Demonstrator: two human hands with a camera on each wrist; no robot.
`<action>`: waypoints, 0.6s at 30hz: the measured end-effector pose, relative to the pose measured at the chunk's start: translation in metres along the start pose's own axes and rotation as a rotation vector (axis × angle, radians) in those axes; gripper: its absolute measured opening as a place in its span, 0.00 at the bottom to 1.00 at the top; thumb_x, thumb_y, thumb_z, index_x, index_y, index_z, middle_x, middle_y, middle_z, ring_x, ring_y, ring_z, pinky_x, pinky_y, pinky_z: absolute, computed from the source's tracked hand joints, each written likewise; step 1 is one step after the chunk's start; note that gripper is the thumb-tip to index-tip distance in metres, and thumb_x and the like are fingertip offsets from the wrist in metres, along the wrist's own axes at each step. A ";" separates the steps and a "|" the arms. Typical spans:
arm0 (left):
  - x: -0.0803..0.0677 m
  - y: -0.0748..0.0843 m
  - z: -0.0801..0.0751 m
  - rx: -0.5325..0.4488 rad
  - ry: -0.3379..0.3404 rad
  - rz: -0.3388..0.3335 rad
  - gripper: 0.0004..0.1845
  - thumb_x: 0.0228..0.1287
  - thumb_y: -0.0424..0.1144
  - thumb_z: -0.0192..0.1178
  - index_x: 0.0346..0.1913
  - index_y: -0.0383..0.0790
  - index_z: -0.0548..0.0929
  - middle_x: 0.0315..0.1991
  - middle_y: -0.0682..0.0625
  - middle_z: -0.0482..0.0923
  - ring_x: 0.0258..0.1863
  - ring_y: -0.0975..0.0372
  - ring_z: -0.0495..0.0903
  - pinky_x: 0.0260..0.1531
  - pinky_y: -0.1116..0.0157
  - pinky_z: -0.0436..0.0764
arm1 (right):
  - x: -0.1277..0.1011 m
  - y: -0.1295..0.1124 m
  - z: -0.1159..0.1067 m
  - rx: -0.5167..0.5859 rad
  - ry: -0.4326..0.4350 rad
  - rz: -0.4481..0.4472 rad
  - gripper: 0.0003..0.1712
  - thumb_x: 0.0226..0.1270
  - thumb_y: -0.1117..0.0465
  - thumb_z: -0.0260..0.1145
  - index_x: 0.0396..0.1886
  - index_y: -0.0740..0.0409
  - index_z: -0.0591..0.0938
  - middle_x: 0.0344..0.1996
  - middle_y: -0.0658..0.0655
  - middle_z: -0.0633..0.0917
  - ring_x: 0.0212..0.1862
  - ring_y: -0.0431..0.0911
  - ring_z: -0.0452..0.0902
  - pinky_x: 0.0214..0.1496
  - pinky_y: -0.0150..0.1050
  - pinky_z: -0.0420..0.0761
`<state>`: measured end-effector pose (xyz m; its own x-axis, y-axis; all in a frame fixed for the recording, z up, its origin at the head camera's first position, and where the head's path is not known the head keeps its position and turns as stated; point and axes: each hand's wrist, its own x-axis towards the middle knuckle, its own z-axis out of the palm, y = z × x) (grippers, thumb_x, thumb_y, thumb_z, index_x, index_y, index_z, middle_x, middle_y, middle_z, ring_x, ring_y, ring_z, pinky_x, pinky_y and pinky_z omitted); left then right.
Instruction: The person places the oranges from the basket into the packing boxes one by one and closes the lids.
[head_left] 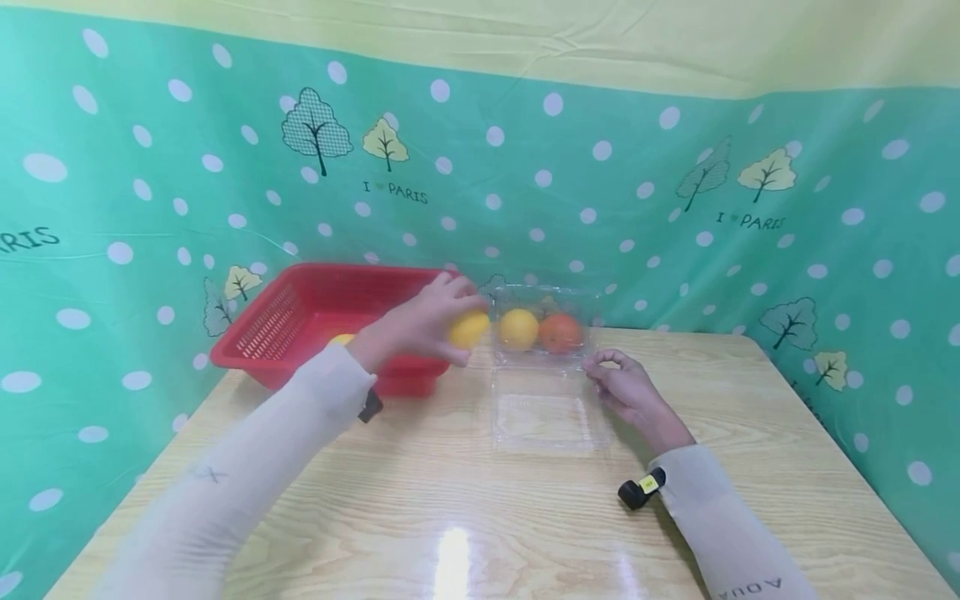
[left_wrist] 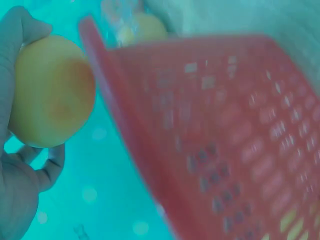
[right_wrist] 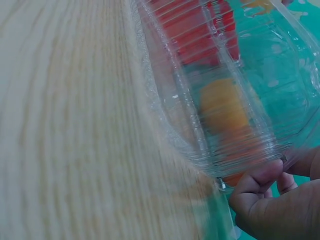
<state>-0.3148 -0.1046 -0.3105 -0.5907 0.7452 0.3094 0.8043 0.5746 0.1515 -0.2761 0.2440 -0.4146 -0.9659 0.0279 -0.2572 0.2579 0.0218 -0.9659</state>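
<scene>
My left hand [head_left: 427,321] grips a yellow lemon-like fruit [head_left: 468,330] in the air between the red basket [head_left: 300,321] and the clear plastic clamshell box [head_left: 542,329]. In the left wrist view the same fruit [left_wrist: 50,90] fills my curled fingers [left_wrist: 20,170]. Inside the box lie a yellow fruit [head_left: 518,328] and an orange one [head_left: 560,332]. My right hand [head_left: 626,385] pinches the box's near right corner; its fingertips [right_wrist: 260,182] press the clear rim [right_wrist: 240,160]. The box's lid [head_left: 543,421] lies flat on the table towards me.
Another yellow fruit [head_left: 341,339] shows inside the red basket, partly hidden by my left wrist. The wooden table [head_left: 480,517] stretches towards me. A teal dotted curtain [head_left: 600,192] closes off the back and both sides.
</scene>
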 end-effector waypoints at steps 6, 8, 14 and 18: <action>0.011 0.027 0.021 0.013 -0.019 0.116 0.36 0.44 0.49 0.75 0.61 0.48 0.81 0.58 0.47 0.73 0.55 0.55 0.67 0.43 0.60 0.77 | 0.000 0.001 0.000 0.009 -0.008 -0.005 0.07 0.77 0.61 0.62 0.48 0.58 0.74 0.36 0.49 0.77 0.29 0.38 0.68 0.28 0.28 0.70; 0.014 0.034 0.028 0.022 -0.034 0.139 0.36 0.45 0.50 0.74 0.62 0.50 0.81 0.57 0.49 0.73 0.54 0.56 0.67 0.42 0.62 0.76 | 0.000 0.001 0.000 0.008 -0.005 -0.004 0.08 0.77 0.61 0.62 0.48 0.58 0.74 0.36 0.49 0.77 0.29 0.37 0.68 0.28 0.28 0.70; 0.018 0.049 0.048 0.023 -0.090 0.147 0.36 0.46 0.53 0.73 0.63 0.53 0.79 0.56 0.52 0.72 0.52 0.58 0.67 0.41 0.64 0.75 | 0.000 0.001 0.000 0.015 -0.019 -0.010 0.09 0.77 0.62 0.62 0.49 0.60 0.74 0.38 0.49 0.76 0.29 0.36 0.68 0.28 0.27 0.70; 0.020 0.056 0.058 -0.019 -0.125 0.138 0.36 0.47 0.53 0.74 0.63 0.53 0.79 0.57 0.52 0.72 0.56 0.58 0.65 0.45 0.63 0.76 | 0.000 0.000 0.000 0.023 -0.014 -0.012 0.09 0.76 0.62 0.63 0.49 0.60 0.74 0.37 0.49 0.77 0.28 0.36 0.68 0.27 0.28 0.70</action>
<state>-0.2854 -0.0373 -0.3505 -0.4774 0.8533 0.2098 0.8785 0.4586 0.1340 -0.2759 0.2444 -0.4147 -0.9693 0.0141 -0.2455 0.2455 -0.0011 -0.9694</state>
